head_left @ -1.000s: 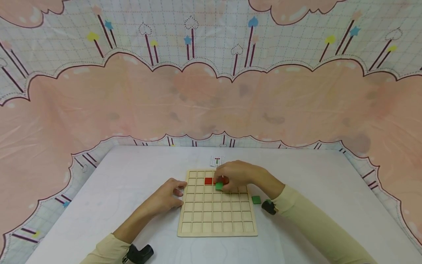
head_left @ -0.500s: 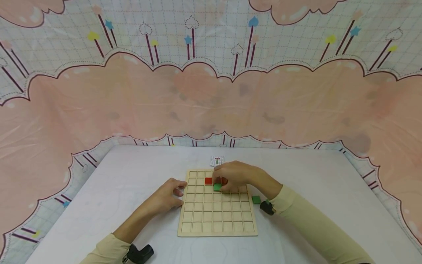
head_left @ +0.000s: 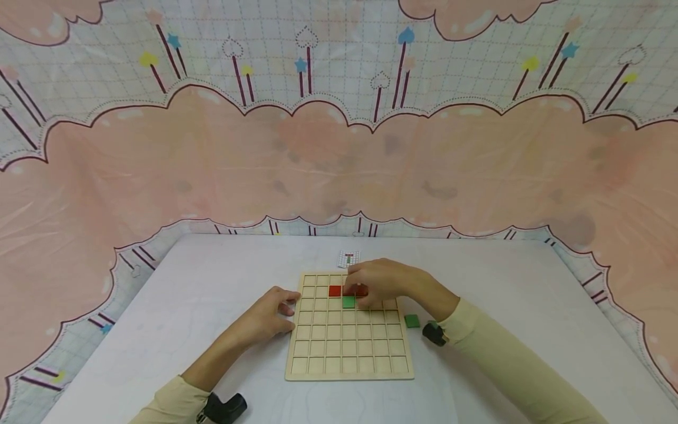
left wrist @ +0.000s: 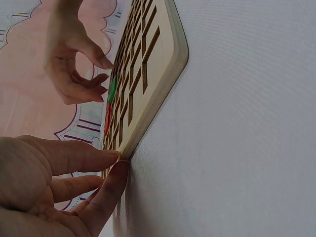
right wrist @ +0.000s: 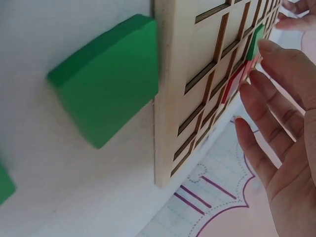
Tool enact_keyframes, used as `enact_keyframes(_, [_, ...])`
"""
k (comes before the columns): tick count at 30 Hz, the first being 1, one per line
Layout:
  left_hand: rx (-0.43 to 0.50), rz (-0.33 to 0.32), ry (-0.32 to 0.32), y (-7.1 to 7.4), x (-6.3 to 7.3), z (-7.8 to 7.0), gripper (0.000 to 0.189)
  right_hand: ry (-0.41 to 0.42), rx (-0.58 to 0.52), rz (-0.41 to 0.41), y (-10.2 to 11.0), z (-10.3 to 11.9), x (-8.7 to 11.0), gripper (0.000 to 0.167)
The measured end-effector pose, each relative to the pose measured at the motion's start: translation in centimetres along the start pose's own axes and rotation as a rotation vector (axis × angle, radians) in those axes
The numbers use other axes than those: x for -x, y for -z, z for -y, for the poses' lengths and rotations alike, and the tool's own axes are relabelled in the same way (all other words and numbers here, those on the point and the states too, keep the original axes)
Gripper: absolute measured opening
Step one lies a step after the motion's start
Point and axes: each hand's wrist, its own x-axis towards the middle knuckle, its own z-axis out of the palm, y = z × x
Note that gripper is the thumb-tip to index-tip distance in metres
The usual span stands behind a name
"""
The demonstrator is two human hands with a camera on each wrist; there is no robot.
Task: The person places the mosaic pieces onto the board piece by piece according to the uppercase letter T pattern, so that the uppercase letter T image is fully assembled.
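Right hand, fingers parted by the green tile on the board, is best raised straight up, red tiles unjostled.

Close wrist views apparently share one green tile.

1 green tile lies, apparently flat, in the gridded wooden board.
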Motion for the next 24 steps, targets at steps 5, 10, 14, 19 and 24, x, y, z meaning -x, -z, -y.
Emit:
enact_keyframes(5, [0.003,0.002,-0.008,0.1,0.1,-0.1,0.065,-0.031,-0.017,-0.002,0.0,-0.2,0.7,0.026])
enact_keyframes(10, [0.005,0.004,-0.013,0.1,0.2,-0.1,0.064,-0.049,-0.044,-0.009,0.1,-0.5,1.9,0.025])
enact_keyframes(14, [0.001,0.001,-0.016,0.1,0.3,0.0,0.063,-0.073,-0.069,-0.014,0.0,-0.9,2.9,0.024])
enact_keyframes(19, [0.001,0.007,-0.024,0.2,0.3,0.0,0.064,-0.094,-0.089,-0.022,0.0,-1.2,4.3,0.023])
enact_keyframes(24, [0.005,0.01,-0.033,0.2,0.4,-0.1,0.064,-0.121,-0.098,-0.035,0.1,-1.4,5.8,0.023])
